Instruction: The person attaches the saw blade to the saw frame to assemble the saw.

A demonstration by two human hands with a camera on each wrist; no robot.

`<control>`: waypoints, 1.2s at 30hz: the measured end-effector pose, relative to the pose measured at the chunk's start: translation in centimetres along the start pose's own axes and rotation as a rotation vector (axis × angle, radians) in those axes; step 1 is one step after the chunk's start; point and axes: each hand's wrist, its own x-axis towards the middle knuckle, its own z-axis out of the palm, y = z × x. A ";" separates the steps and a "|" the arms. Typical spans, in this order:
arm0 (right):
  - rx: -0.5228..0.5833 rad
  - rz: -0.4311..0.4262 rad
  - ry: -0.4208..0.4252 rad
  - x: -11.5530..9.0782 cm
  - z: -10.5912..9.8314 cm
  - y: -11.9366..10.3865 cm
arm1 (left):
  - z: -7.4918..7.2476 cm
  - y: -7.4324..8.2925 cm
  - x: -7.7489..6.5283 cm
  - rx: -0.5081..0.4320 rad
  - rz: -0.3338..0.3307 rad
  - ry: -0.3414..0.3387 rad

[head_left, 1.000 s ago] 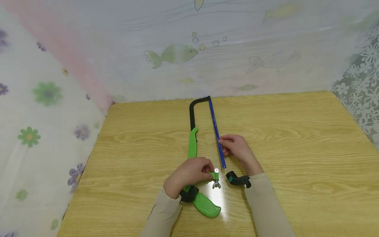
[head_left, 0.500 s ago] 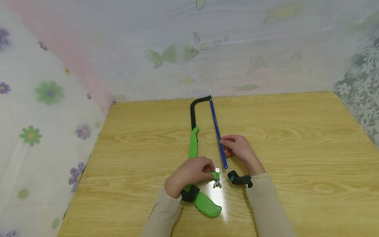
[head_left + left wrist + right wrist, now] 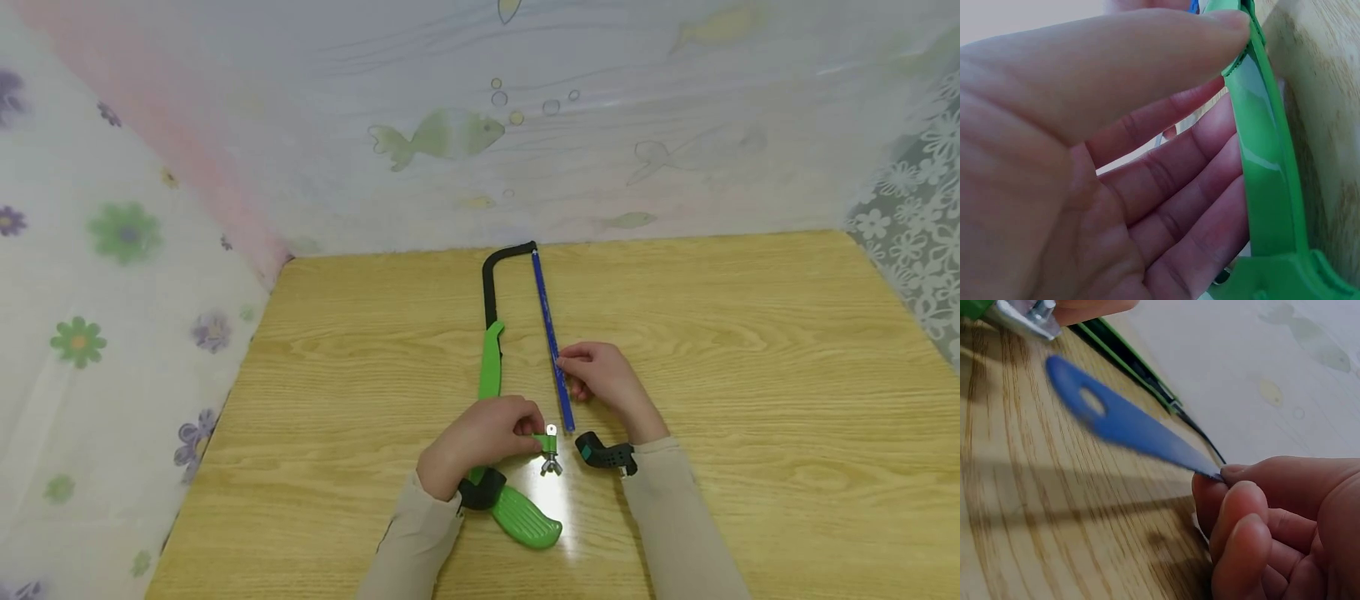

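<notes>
A green-and-black hacksaw frame (image 3: 490,367) lies on the table, its green handle (image 3: 527,517) toward the person. My left hand (image 3: 483,433) grips the green frame; in the left wrist view the thumb presses one side and the fingers curl against the other. By its fingertips a metal blade holder (image 3: 551,431) with a wing nut (image 3: 551,467) sticks out from the frame. My right hand (image 3: 607,379) pinches a blue hacksaw blade (image 3: 547,321) between thumb and fingers. The blade's far end meets the frame's black tip. Its near end, with a hole, stands apart from the holder.
The wood-grain table (image 3: 750,350) spreads to both sides of the hands. A wall sheet with fish drawings (image 3: 450,192) rises behind it, close to the frame's black tip. A flowered sheet (image 3: 127,350) borders the left side.
The blade has turned slightly in the right hand and looks narrower, its near end shifted a little left and toward the person. The left hand and frame stay in place.
</notes>
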 end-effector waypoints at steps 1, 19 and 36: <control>-0.011 -0.003 0.000 0.0 0.0 0.0 | 0.0 0.0 0.0 0.003 -0.002 0.001; -0.057 -0.026 -0.033 0.2 0.1 -0.5 | -0.3 0.3 0.2 0.001 -0.018 -0.008; -0.122 -0.038 -0.052 0.0 0.5 -0.6 | -0.3 0.4 0.2 0.008 -0.038 -0.022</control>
